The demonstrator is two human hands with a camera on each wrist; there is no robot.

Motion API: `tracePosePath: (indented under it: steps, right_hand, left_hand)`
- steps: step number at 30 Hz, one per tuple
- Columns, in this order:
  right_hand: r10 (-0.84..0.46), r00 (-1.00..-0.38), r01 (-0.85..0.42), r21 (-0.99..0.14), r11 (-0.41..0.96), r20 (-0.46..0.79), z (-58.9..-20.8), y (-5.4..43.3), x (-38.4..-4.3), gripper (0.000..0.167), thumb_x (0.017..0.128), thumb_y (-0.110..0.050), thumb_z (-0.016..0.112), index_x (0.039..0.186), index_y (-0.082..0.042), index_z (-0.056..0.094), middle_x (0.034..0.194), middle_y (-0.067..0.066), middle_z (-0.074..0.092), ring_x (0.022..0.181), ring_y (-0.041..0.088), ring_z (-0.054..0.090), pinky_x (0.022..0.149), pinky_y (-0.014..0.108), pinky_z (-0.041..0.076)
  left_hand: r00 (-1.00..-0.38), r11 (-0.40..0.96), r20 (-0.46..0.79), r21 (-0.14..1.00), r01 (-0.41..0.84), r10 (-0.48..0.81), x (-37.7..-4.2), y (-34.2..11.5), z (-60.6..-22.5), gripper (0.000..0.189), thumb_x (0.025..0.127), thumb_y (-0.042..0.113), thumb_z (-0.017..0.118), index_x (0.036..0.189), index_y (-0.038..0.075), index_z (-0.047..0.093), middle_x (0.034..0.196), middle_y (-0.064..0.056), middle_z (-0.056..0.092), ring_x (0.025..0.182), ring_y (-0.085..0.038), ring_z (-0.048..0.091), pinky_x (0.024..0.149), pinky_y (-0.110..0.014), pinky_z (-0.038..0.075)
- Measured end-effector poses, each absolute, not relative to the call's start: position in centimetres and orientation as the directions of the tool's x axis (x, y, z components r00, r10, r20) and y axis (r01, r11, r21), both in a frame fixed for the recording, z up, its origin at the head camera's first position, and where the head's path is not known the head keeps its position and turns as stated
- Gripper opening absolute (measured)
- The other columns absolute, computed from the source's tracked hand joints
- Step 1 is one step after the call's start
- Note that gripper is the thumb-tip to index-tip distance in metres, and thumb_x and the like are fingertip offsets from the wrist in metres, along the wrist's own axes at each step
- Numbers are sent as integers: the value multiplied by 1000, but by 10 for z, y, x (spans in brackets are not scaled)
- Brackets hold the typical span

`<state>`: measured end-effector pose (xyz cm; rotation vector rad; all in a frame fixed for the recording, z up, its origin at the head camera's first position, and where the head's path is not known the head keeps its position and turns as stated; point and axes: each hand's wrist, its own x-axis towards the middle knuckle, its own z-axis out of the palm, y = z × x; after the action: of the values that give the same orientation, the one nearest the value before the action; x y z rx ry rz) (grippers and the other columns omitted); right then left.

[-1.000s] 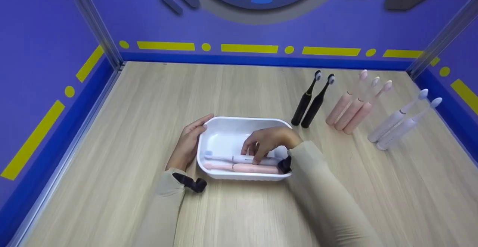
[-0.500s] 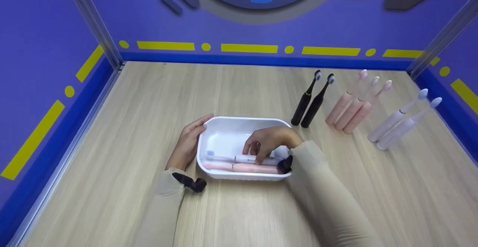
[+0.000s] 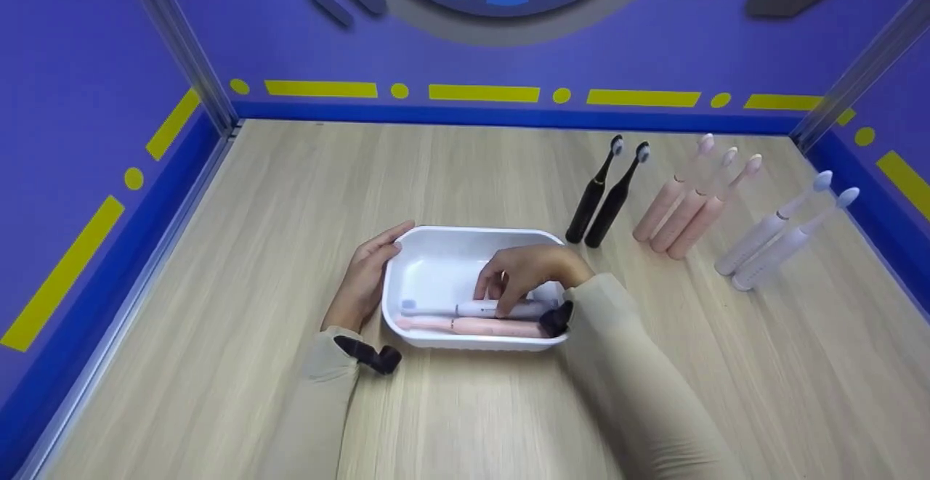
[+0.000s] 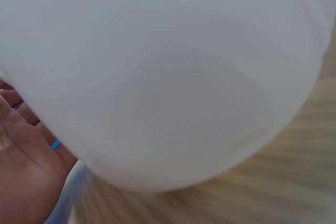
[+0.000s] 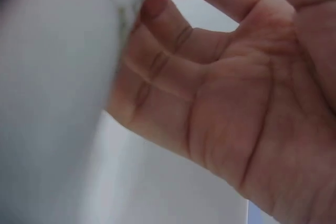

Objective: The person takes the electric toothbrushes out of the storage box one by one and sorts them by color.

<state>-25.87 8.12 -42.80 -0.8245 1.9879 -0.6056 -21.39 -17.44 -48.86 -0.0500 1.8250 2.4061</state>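
Note:
In the head view a white plastic box (image 3: 476, 236) stands on the table, and my left hand (image 3: 361, 282) grips its left end with the thumb over the rim. My right hand (image 3: 529, 271) reaches inside and pinches the handle of a white electric toothbrush (image 3: 472, 308). This brush lies lengthwise, its head towards the left end. Nearer the front wall is a pink electric toothbrush (image 3: 487, 327), parallel to it. The box wall (image 4: 173, 87) fills most of the left wrist view. A blurred white handle (image 5: 58, 87) crosses the right wrist view beside the curled fingers.
Right of the box, two black toothbrushes (image 3: 609, 204), several pink-toned ones including a pink toothbrush (image 3: 686, 220), and two white toothbrushes (image 3: 771, 258) lie in colour groups on the wooden table (image 3: 312, 175). Blue panels (image 3: 494, 66) enclose the back and sides.
The white toothbrush has shifted slightly to the right inside the box with my right hand, and its head end sits a little lower in view. My left hand has kept its place.

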Motion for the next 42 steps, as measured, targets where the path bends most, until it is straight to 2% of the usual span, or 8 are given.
tracePosePath:
  steps: [5, 11, 17, 24, 29, 36, 42]
  right_hand:
    - [-739, -404, -305, -683, 664, -538, -428, 82, -259, 30, 76, -4, 75, 105, -7, 71, 75, -7, 58, 70, 4, 50, 62, 17, 41]
    - [-715, -403, -276, -669, 690, -571, -428, 83, -260, 33, 76, -6, 75, 108, -11, 70, 86, -5, 65, 77, 5, 54, 67, 18, 44]
    - [-702, -392, -236, -673, 702, -595, -427, 84, -260, 37, 77, -6, 75, 113, -11, 68, 90, -3, 68, 76, 4, 55, 67, 17, 45]
    - [-724, -385, -292, -669, 684, -572, -426, 83, -260, 40, 76, -4, 75, 115, -8, 67, 92, 0, 68, 76, 4, 54, 68, 17, 45]
    - [-746, -394, -323, -679, 659, -537, -426, 84, -261, 41, 76, -4, 75, 116, -5, 66, 88, 0, 65, 73, 4, 53, 66, 16, 45]
    - [-739, -447, -346, -665, 662, -503, -425, 86, -261, 41, 74, -6, 78, 114, -7, 69, 86, -2, 63, 70, 5, 53, 63, 17, 45]
    - [-757, -477, -413, -646, 642, -447, -421, 87, -261, 41, 75, -10, 79, 115, -8, 69, 92, 2, 67, 76, 5, 55, 70, 18, 48]
  left_hand:
    - [-992, -254, -97, 961, -114, 76, -214, -175, -489, 44, 96, 5, 40, 140, 1, 47, 150, -11, 42, 139, -23, 39, 116, -34, 33]
    - [-992, -267, -98, 957, -115, 76, -214, -175, -490, 44, 97, 5, 40, 140, 0, 46, 150, -12, 42, 140, -23, 38, 116, -33, 33]
    - [-992, -275, -95, 955, -114, 81, -214, -175, -489, 44, 97, 4, 39, 140, -1, 45, 149, -13, 42, 139, -23, 39, 115, -33, 34]
    - [-992, -269, -101, 956, -120, 80, -215, -175, -489, 45, 97, 5, 40, 140, 1, 46, 150, -11, 43, 139, -22, 40, 114, -31, 35]
    - [-991, -265, -112, 956, -128, 75, -215, -175, -489, 44, 97, 6, 40, 140, 2, 46, 150, -9, 43, 139, -20, 39, 115, -30, 34]
    - [-992, -261, -106, 958, -120, 70, -215, -174, -488, 44, 97, 5, 39, 140, 0, 46, 150, -12, 42, 140, -22, 38, 115, -32, 33]
    - [-992, -260, -111, 958, -124, 65, -215, -174, -488, 44, 96, 5, 40, 140, 1, 47, 149, -11, 43, 138, -22, 40, 115, -33, 34]
